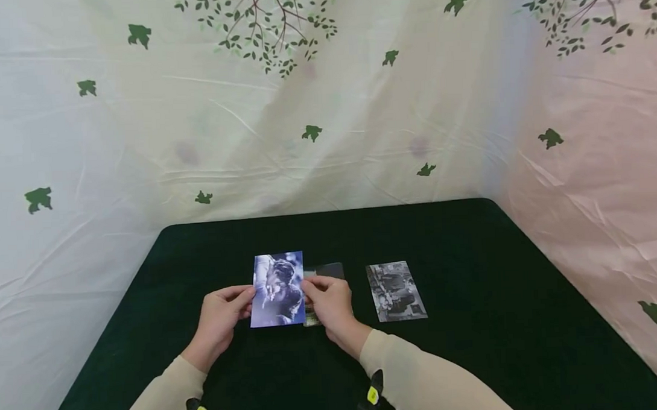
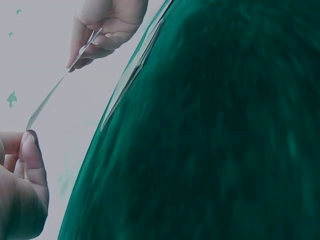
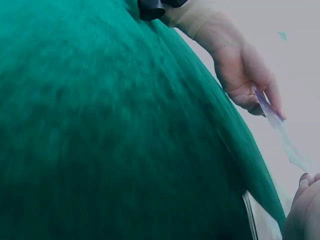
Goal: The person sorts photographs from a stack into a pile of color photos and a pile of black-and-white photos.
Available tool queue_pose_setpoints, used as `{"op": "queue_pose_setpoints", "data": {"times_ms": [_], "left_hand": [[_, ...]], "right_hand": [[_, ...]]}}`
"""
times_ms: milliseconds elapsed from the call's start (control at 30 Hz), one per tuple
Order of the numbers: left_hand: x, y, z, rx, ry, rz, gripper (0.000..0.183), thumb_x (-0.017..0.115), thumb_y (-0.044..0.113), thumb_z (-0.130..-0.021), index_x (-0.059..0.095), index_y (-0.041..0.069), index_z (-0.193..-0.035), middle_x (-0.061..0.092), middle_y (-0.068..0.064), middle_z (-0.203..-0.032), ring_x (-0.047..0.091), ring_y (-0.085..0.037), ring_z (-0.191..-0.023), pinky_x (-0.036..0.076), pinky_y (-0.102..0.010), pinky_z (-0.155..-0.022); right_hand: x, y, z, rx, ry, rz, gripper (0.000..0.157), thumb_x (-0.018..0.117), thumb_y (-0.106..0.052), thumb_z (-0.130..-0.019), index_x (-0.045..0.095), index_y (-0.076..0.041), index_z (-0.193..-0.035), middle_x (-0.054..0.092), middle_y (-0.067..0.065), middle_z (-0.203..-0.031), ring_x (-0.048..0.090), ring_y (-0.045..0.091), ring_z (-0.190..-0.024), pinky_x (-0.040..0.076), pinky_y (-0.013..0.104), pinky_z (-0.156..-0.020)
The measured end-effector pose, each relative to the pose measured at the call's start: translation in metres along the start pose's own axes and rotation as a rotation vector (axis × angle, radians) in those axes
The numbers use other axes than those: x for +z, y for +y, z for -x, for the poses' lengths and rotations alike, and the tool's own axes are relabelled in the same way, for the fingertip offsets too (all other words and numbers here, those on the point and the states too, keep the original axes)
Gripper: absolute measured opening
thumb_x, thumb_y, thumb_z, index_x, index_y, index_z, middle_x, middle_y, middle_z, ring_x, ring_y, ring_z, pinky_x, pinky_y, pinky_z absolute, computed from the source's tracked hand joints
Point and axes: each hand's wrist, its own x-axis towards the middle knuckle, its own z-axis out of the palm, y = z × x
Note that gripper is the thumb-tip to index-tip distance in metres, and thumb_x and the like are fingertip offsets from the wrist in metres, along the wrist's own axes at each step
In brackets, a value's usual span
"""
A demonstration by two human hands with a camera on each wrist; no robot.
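A purple-tinted photo print is held up over the table between both hands. My left hand pinches its left edge between thumb and fingers. My right hand pinches the right edge. Seen edge-on in the left wrist view, the print is thin and stands off the table. Behind the right hand lies another darker print, mostly covered by the hand and the raised print. To the right, a black-and-white photo print lies flat.
A dark green cloth covers the table, whose far corners are rounded. White fabric with green leaf and bird shapes hangs behind and along both sides. Dark devices with yellow marks sit at both wrists.
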Motion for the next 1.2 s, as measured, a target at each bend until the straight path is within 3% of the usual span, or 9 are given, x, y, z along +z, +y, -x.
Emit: {"op": "queue_pose_setpoints", "data": {"times_ms": [267,700,933,1200], "left_hand": [[-0.038,-0.005,-0.002,-0.026,0.014,-0.032,0.047,0.069,0.030,-0.089,0.062,-0.007,-0.119,0.064,-0.005,-0.089,0.059,-0.011,-0.072,0.054,-0.025,-0.066],[-0.064,-0.013,-0.001,-0.038,0.017,-0.124,0.046,0.069,0.028,-0.090,0.062,-0.008,-0.118,0.064,-0.003,-0.091,0.059,-0.011,-0.072,0.054,-0.024,-0.066],[-0.070,-0.013,-0.001,-0.056,0.013,-0.168,0.043,0.067,0.028,-0.091,0.063,-0.007,-0.117,0.063,-0.006,-0.095,0.058,-0.011,-0.073,0.053,-0.024,-0.066],[-0.065,-0.018,-0.004,-0.095,0.011,-0.318,0.037,0.065,0.027,-0.093,0.066,-0.004,-0.113,0.063,-0.011,-0.096,0.059,-0.017,-0.076,0.053,-0.026,-0.065]], "right_hand": [[0.037,0.002,0.005,0.051,-0.041,0.010,0.011,0.071,-0.016,-0.087,0.077,-0.015,-0.096,0.069,0.001,-0.081,0.063,0.012,-0.068,0.055,0.027,-0.062],[0.060,0.009,0.008,0.076,-0.065,0.026,0.009,0.072,-0.007,-0.085,0.077,-0.010,-0.092,0.068,0.001,-0.076,0.063,0.011,-0.063,0.055,0.026,-0.060],[0.067,0.011,0.009,0.042,-0.070,0.116,0.008,0.074,-0.009,-0.084,0.077,-0.011,-0.091,0.067,-0.003,-0.074,0.064,0.009,-0.062,0.054,0.024,-0.059],[0.064,0.013,0.013,0.007,-0.080,0.273,0.014,0.073,-0.009,-0.083,0.077,-0.009,-0.096,0.067,-0.008,-0.071,0.062,0.005,-0.063,0.052,0.023,-0.058]]}}
